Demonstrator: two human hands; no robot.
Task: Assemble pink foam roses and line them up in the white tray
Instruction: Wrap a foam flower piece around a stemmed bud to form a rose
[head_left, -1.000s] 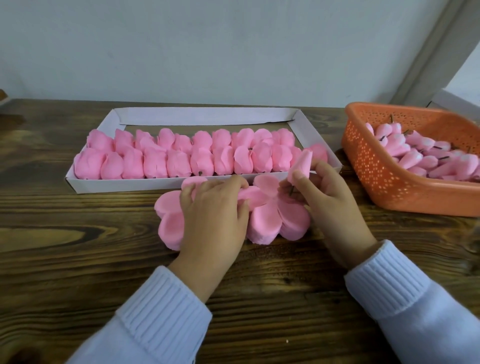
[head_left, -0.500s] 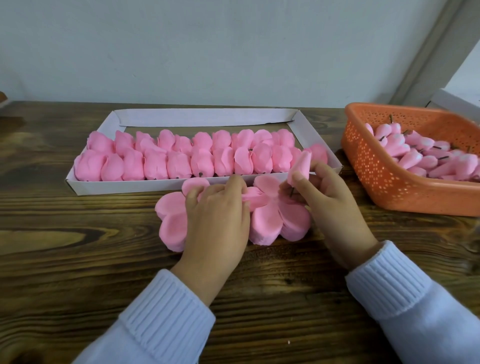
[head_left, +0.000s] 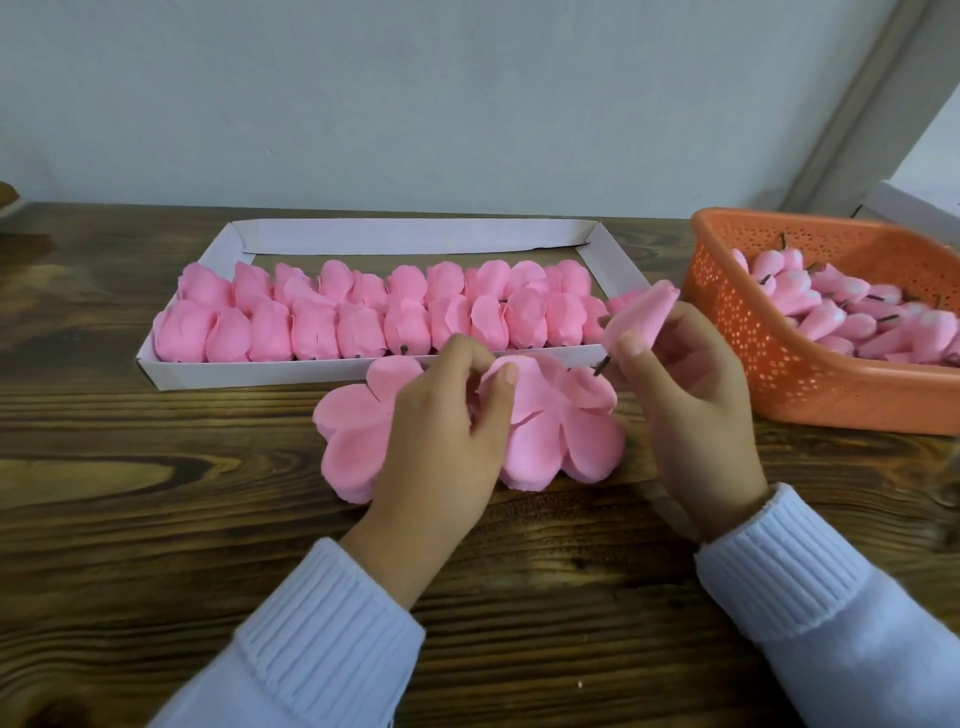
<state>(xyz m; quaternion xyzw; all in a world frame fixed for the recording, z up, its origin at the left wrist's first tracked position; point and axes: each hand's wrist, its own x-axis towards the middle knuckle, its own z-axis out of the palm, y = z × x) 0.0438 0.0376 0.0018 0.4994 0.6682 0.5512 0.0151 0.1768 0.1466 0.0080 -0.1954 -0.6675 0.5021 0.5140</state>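
A white tray lies on the wooden table with two rows of pink foam roses lined up along its near side. Just in front of it lie flat pink foam petal pieces. My left hand rests over them and pinches the edge of one petal between thumb and fingers. My right hand holds a pink rose bud with a short dark stem, raised above the tray's right front corner.
An orange perforated basket stands at the right, filled with several pink buds with dark stems. A white box edge shows behind it. The wall runs close behind the tray.
My left hand has lifted its fingers and now pinches a petal edge. My right hand has raised the bud slightly, up and to the right.
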